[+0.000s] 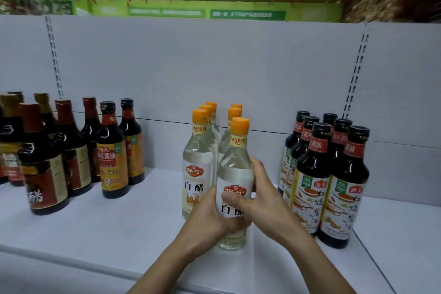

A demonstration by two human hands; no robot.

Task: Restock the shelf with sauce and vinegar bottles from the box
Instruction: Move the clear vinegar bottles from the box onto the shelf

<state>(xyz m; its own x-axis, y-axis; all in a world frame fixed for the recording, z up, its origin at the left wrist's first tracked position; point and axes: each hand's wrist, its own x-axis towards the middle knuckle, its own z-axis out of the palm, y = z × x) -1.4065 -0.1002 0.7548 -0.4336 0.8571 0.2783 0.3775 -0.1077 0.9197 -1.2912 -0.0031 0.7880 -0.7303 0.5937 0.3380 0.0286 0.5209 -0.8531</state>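
A clear white vinegar bottle (235,167) with an orange cap and white label stands upright on the white shelf (114,219), at the front of the right-hand vinegar row. Both hands hold it. My left hand (210,219) wraps its lower body from the left. My right hand (257,196) grips it from the right, thumb across the label. Several more white vinegar bottles (196,162) stand in two rows behind and to the left of it. The box is out of view.
Dark soy sauce bottles with red and gold labels (111,153) stand in a group at the left. Dark bottles with white fish-picture labels (310,174) stand in two rows at the right. A grey back panel rises behind; bare shelf lies between the groups.
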